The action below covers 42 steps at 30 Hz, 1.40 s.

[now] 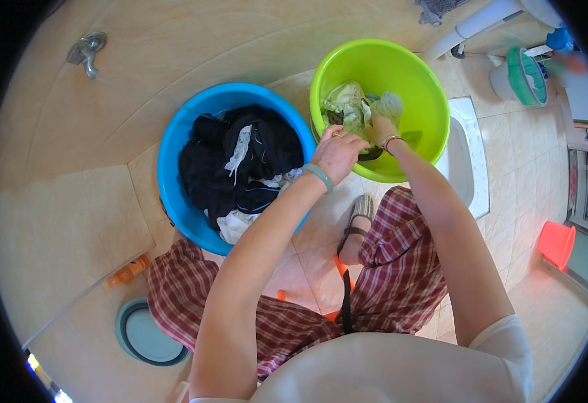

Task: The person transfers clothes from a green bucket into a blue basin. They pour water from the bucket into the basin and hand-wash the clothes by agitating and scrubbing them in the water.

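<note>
The green tub (423, 87), at the top middle of the frame, is round, smooth and shiny, and looks like plastic. In it, a pale green cloth (347, 104) lies soft, wet-looking and crumpled. The right hand (380, 129) is down in the tub, touching the cloth; its fingers are partly hidden, so I cannot tell how tightly they grip. The left hand (337, 156) is at the tub's near edge with its fingers bent; I cannot tell if it has hold of anything.

The blue tub (167, 168), left of the middle, is round too. It is full of black clothes (206, 158), with a strip of white lace (239, 151) on top and a white cloth (235, 227) at the bottom edge.

The floor (512, 144) is pale, shiny tile, and the wall (173, 40) is smooth and cream. A metal tap (88, 54) sticks out at the upper left.

A white basin (472, 161) with a bumpy rim sits right of the green tub. A bin (505, 82) is at the upper right, a red bucket (557, 245) at the right, and a grey bowl (149, 336) and an orange bottle (129, 270) at the lower left. The left arm blocks part of the blue tub, and checked pants (408, 285) cover some floor.
</note>
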Motion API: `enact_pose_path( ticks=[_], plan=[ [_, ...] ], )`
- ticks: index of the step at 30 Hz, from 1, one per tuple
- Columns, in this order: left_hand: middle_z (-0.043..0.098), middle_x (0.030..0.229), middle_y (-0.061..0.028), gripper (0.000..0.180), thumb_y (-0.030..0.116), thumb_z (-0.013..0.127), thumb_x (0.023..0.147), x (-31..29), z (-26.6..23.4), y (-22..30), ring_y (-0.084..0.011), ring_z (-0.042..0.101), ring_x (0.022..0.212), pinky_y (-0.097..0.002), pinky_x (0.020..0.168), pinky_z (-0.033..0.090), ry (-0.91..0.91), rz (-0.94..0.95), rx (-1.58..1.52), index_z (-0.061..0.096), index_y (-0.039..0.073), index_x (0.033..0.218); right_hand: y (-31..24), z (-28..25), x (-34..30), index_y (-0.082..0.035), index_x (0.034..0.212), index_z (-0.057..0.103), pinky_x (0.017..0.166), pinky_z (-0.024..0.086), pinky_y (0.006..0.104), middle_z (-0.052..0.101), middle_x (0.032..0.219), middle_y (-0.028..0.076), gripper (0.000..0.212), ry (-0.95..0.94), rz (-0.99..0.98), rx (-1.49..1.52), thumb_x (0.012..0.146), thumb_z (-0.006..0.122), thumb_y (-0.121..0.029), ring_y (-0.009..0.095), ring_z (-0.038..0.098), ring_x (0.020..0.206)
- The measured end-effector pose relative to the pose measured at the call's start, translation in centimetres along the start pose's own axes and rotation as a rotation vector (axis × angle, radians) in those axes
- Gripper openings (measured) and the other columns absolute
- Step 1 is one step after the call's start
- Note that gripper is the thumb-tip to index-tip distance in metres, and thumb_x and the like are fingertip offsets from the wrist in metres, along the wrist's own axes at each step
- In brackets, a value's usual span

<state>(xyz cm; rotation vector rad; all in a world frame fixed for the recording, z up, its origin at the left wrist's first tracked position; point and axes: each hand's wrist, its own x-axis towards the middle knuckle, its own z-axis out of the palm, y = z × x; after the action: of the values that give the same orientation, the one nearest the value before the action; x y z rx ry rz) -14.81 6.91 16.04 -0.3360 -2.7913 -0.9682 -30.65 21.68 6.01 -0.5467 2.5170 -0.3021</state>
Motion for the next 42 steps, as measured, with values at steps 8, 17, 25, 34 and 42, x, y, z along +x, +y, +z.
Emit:
enact_pose_path(
  ticks=[8, 17, 25, 34, 42],
  plan=[
    [0.055, 0.123, -0.0181, 0.082, 0.007, 0.069, 0.074, 1.5, -1.6, 1.5, -0.0329, 0.051, 0.116, -0.0419, 0.105, 0.031, 0.004, -0.330, -0.132, 0.025, 0.007, 0.143, -6.3, -15.9, -8.3, -0.006, 0.084, 0.059, 0.045, 0.046, 0.0274, 0.055, 0.060, 0.002, 0.020, -0.025, 0.003, 0.997, 0.078, 0.060, -0.025, 0.013, 0.047, 0.042],
    [0.066, 0.104, -0.0118, 0.035, 0.006, 0.065, 0.083, 2.7, -2.9, -0.7, -0.0243, 0.062, 0.098, -0.0325, 0.085, 0.049, 0.567, -0.343, -0.706, 0.060, 0.007, 0.118, -10.7, -26.9, -18.0, -0.007, 0.096, 0.058, 0.046, 0.036, 0.0205, 0.056, 0.073, -0.004, 0.013, -0.213, -0.534, 1.695, 0.088, 0.055, -0.017, 0.003, 0.035, 0.046],
    [0.064, 0.093, -0.0029, 0.020, 0.013, 0.053, 0.094, 0.4, -18.9, 7.0, -0.0097, 0.060, 0.079, -0.0239, 0.064, 0.051, 0.584, -0.485, -1.013, 0.063, 0.004, 0.110, -14.4, -26.7, -20.5, -0.006, 0.097, 0.062, 0.057, 0.038, 0.0181, 0.054, 0.074, -0.006, 0.017, 0.266, -0.701, 1.219, 0.085, 0.067, -0.017, 0.000, 0.040, 0.057],
    [0.060, 0.104, -0.0026, 0.020, 0.013, 0.052, 0.092, -5.8, -24.9, 3.5, -0.0128, 0.054, 0.099, -0.0269, 0.085, 0.044, 0.870, -0.517, -1.104, 0.058, 0.005, 0.110, -22.2, -17.3, -17.4, -0.003, 0.097, 0.061, 0.073, 0.049, 0.0247, 0.063, 0.084, 0.004, 0.029, 0.032, -0.658, 1.003, 0.084, 0.068, -0.027, 0.010, 0.059, 0.078],
    [0.060, 0.109, -0.0082, 0.023, 0.001, 0.044, 0.090, -11.5, -25.6, -2.7, -0.0196, 0.056, 0.104, -0.0322, 0.089, 0.045, 0.968, -0.549, -1.088, 0.058, 0.002, 0.108, -28.2, -6.2, -13.7, -0.001, 0.106, 0.063, 0.080, 0.049, 0.0330, 0.066, 0.099, 0.016, 0.033, 0.047, -0.670, 0.894, 0.080, 0.063, -0.022, 0.026, 0.064, 0.091]
  ],
)
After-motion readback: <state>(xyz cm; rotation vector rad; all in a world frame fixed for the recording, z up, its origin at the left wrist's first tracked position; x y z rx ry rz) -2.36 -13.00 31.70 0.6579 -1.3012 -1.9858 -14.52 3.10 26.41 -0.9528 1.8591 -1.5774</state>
